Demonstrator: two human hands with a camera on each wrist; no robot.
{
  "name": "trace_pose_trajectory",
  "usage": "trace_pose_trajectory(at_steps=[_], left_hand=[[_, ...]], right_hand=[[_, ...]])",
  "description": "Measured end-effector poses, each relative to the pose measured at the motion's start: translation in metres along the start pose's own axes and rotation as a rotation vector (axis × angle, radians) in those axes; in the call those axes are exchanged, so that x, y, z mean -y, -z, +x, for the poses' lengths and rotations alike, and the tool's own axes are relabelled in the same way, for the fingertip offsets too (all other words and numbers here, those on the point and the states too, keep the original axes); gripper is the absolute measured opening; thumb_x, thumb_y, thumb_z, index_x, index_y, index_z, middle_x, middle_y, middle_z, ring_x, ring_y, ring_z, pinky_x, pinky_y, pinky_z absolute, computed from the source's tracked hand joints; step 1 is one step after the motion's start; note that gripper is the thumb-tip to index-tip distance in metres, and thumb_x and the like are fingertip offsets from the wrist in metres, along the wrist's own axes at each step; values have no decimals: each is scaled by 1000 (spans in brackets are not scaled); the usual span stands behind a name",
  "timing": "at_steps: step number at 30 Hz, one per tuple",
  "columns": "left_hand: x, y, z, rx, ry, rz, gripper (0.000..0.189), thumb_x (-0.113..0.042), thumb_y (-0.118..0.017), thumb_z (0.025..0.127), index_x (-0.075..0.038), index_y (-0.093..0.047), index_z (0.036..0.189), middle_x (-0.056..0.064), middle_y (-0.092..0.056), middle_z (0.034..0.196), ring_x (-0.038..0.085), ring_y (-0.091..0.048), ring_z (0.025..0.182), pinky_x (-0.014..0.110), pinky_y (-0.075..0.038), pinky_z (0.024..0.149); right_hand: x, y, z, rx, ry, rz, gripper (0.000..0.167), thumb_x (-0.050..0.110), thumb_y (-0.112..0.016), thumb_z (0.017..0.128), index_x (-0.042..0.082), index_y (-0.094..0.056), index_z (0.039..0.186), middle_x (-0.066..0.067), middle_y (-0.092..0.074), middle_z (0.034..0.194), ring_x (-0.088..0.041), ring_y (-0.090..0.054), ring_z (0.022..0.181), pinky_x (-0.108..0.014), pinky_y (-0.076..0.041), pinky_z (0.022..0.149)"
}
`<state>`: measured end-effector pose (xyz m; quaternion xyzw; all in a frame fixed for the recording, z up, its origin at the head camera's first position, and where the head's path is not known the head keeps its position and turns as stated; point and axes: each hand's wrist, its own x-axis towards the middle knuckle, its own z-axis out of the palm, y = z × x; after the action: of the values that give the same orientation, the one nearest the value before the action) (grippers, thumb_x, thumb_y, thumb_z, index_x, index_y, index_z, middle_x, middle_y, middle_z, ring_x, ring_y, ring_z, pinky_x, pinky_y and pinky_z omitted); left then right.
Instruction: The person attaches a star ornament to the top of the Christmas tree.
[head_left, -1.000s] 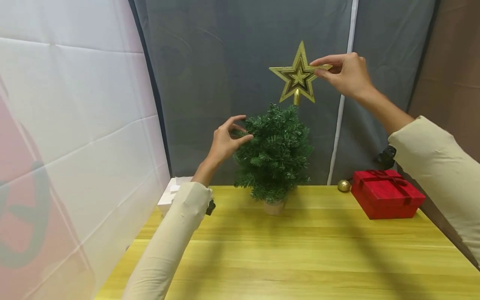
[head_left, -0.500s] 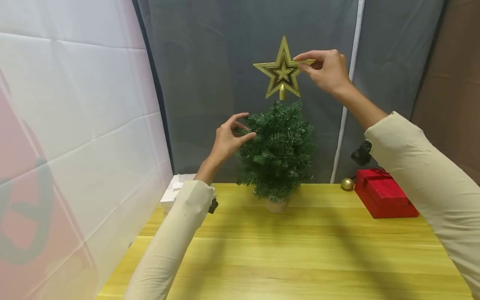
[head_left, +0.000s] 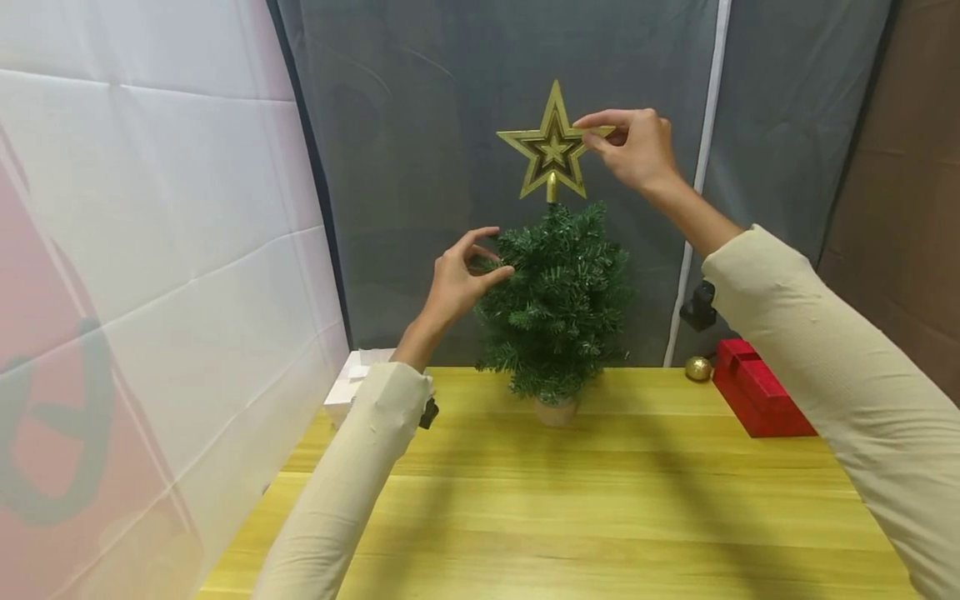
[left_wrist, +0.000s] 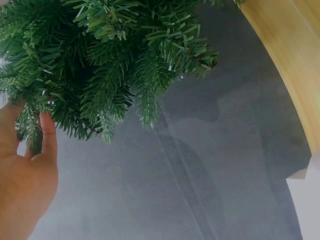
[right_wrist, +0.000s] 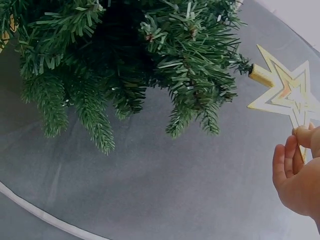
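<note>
A small green artificial Christmas tree (head_left: 558,292) stands upright in a pale pot (head_left: 556,412) on the wooden table. At its upper left side my left hand (head_left: 456,279) has thumb and fingers curled round a branch tip (left_wrist: 31,129). My right hand (head_left: 637,146) pinches one point of a gold star tree topper (head_left: 553,148) between thumb and fingers. The star stands upright over the tree, its tube-shaped base (right_wrist: 261,75) at the top sprig. In the right wrist view the tube's mouth meets the sprig tip; how far the sprig goes in is hidden.
At the table's (head_left: 525,517) back right sit a gold bauble (head_left: 698,369) and a red gift box (head_left: 761,396), partly covered by the right sleeve. A white box (head_left: 347,385) is at the back left. Grey fabric (head_left: 420,125) hangs behind the tree.
The right hand has carried the star leftward from the tree's right side, then slightly down until its base reaches the top sprig. The left hand has stayed at the branch.
</note>
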<state>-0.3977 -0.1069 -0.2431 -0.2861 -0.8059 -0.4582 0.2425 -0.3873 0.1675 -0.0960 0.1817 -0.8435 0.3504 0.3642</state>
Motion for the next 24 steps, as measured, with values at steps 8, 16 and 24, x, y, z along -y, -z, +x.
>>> trace_pose_trajectory(at_steps=[8, 16, 24], left_hand=[[2, -1, 0, 3, 8, 6, 65, -24, -84, 90, -23, -56, 149, 10, -73, 111, 24, -74, 88, 37, -61, 82], [2, -1, 0, 2, 4, 4, 65, -24, -84, 91, -23, -56, 149, 8, -72, 110, 24, -74, 90, 37, -61, 83], [5, -3, 0, 4, 2, 0, 64, -23, -84, 90, -22, -56, 148, 8, -73, 110, 24, -73, 89, 37, -61, 82]], right_hand=[[-6, -3, -5, 51, -18, -13, 26, 25, -69, 103, 19, -78, 126, -12, -77, 117, 8, -60, 70, -21, -45, 64], [-13, -8, -11, 90, -4, -43, 26, 26, -67, 104, 20, -78, 127, -11, -77, 116, -4, -67, 79, -22, -45, 66], [-19, -8, -18, 114, -2, -35, 26, 25, -67, 104, 18, -77, 127, -12, -76, 118, 0, -63, 74, -22, -45, 65]])
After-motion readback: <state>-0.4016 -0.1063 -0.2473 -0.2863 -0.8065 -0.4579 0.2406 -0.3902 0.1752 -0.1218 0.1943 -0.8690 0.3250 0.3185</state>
